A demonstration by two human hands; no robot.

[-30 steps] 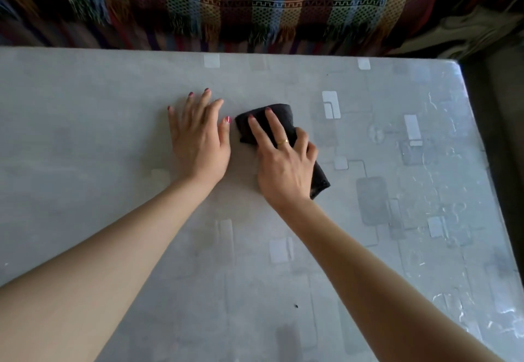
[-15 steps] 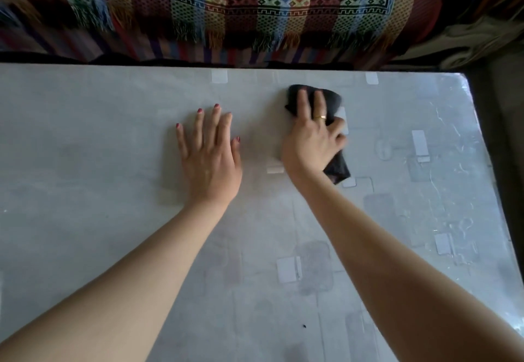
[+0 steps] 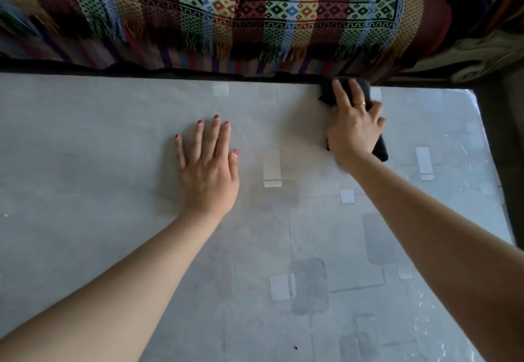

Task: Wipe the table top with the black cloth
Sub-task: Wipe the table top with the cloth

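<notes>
My left hand (image 3: 208, 171) stays flat and relaxed mid-table. My right hand (image 3: 354, 132) has pushed the black cloth (image 3: 381, 149) from the middle to the table top's (image 3: 85, 220) far edge, fingers apparently pressing it, so that stroke is finished.

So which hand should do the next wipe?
The right hand: it already presses the black cloth at the table top's far edge. The left hand lies flat on the table, touching no cloth.
</notes>
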